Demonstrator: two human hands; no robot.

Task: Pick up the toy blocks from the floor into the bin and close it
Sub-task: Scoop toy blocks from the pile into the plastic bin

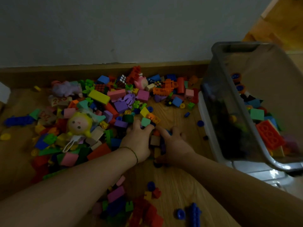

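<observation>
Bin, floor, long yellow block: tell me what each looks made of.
Bin: see-through plastic, smooth, probably; blocks show through its wall. Floor: wood or wood-look laminate, matte; grain lines run across it. Yellow block: likely hard moulded plastic; flat faces, one even colour, faint sheen.

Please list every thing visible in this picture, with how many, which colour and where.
Clear plastic bin: one, greyish, right side, open, partly filled.
Plastic toy blocks: many, mixed colours, piled left and centre.
Doll head with yellow hair: one, left in the pile.
Pink toy figure: one, back of the pile.
Small puzzle cubes: at least two, multicoloured, back of the pile.
Wooden floor: one, brown, under everything.
Wall: one, pale, behind.
Left hand: one, on the blocks, centre.
Right hand: one, beside it, nearer the bin.
</observation>
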